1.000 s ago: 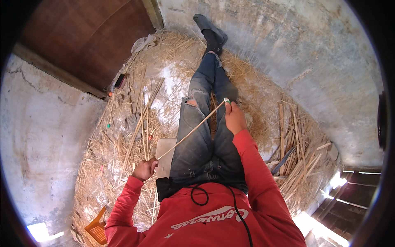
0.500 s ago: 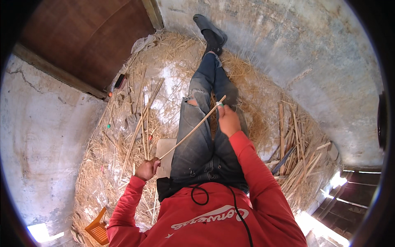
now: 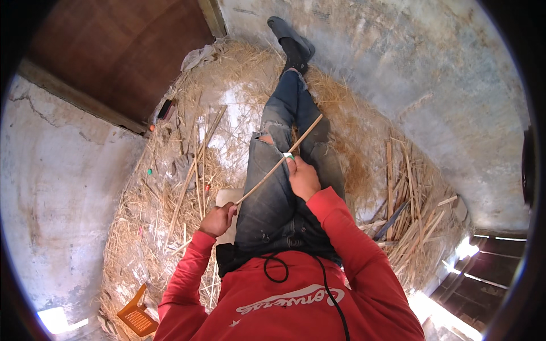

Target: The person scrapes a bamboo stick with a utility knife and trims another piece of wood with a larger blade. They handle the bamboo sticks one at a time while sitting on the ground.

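Note:
A long, thin wooden stick [image 3: 263,182] slants across my lap, from low on the left up to the right. My left hand [image 3: 218,220] is closed around its lower part, beside my left thigh. Above my right thigh, my right hand [image 3: 304,179] is closed with its thumb toward the stick. Between its fingertips, pressed against the stick, is a small white and green piece [image 3: 288,155]; its kind I cannot make out. The stick's upper end sticks out past this hand, over my knees.
Loose sticks [image 3: 402,210] lie piled at the right, more strips [image 3: 196,165] at the left, on straw-strewn floor. An orange perforated plastic basket-like piece [image 3: 138,319] is at lower left. A dark brush-like object [image 3: 165,109] lies near the brown door [image 3: 119,51]. Walls stand close on both sides.
My right hand has slid down the stick toward me, leaving more of its upper end bare. My left hand has shifted slightly up and right with the stick.

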{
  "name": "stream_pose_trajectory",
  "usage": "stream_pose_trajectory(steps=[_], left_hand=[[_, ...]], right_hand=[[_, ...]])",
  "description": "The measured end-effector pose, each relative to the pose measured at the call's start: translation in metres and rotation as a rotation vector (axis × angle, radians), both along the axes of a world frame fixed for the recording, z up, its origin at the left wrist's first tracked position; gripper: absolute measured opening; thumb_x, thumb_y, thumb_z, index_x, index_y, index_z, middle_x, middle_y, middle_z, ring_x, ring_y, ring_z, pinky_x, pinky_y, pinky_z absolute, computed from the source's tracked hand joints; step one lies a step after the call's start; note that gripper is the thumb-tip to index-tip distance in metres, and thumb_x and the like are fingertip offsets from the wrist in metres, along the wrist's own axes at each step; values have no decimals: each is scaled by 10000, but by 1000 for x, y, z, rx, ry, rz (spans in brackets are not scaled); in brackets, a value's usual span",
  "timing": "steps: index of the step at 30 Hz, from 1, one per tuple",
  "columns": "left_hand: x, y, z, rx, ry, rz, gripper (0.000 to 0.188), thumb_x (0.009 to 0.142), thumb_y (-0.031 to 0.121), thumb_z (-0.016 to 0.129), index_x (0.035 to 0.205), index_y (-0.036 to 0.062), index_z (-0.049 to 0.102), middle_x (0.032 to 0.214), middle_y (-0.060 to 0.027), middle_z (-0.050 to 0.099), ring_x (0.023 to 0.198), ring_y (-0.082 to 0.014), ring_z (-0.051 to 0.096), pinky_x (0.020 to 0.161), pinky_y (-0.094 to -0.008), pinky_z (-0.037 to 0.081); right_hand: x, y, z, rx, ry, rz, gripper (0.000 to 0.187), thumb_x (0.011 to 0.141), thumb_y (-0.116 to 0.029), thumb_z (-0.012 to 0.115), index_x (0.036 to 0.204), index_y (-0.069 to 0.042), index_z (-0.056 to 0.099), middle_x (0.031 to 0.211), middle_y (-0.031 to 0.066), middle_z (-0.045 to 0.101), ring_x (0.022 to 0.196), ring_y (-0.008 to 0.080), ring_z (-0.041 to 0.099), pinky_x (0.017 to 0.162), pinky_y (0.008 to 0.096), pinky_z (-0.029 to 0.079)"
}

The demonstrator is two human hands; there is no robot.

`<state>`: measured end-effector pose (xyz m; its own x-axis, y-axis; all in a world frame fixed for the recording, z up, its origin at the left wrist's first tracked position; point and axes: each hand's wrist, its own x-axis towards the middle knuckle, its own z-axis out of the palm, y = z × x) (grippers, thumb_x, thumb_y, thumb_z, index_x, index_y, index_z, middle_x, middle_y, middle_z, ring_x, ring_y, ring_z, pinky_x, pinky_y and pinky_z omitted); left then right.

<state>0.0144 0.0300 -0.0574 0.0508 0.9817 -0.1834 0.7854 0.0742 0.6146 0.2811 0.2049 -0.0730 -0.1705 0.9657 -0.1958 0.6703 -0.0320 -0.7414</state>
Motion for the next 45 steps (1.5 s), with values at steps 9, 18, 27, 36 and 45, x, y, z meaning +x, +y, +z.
stream_pose_trajectory(steps=[9, 18, 27, 36, 45], left_hand=[[29, 34, -12, 39, 98, 24, 344, 1099, 346, 472, 1028, 55, 641, 749, -283, 662, 748, -508, 660, 663, -609, 508], [4, 7, 22, 112, 100, 0, 364, 1017, 385, 632, 1188, 64, 658, 689, -216, 664, 705, -439, 691, 628, -540, 521], [-14, -43, 22, 84, 109, 81, 357, 1019, 320, 641, 1291, 90, 663, 643, -176, 646, 614, -390, 678, 560, -489, 506], [-5, -37, 16, 140, 235, 86, 263, 1010, 269, 647, 1203, 97, 695, 660, -204, 651, 613, -398, 676, 553, -501, 509], [13, -22, 11, 170, 229, 101, 214, 1020, 246, 631, 1137, 73, 676, 669, -219, 653, 626, -424, 673, 563, -521, 509]], right_hand=[[-18, -36, 19, -46, -45, 199, 414, 1083, -430, 439, 1088, -56, 616, 924, 297, 700, 891, 540, 650, 801, 633, 497], [-15, -31, 13, -49, -24, 181, 431, 1077, -442, 437, 1120, -61, 632, 961, 294, 708, 926, 536, 654, 833, 626, 505], [13, 22, 1, 39, -5, -59, 451, 1078, -463, 446, 1125, -60, 642, 1024, 300, 706, 982, 532, 649, 863, 607, 512], [-5, -2, 10, 7, -87, 90, 466, 1082, -463, 431, 1119, -44, 631, 960, 297, 712, 931, 531, 663, 832, 622, 516], [-13, -21, 5, -29, -49, 179, 455, 1089, -451, 407, 1104, -46, 615, 929, 307, 703, 904, 543, 654, 817, 637, 508]])
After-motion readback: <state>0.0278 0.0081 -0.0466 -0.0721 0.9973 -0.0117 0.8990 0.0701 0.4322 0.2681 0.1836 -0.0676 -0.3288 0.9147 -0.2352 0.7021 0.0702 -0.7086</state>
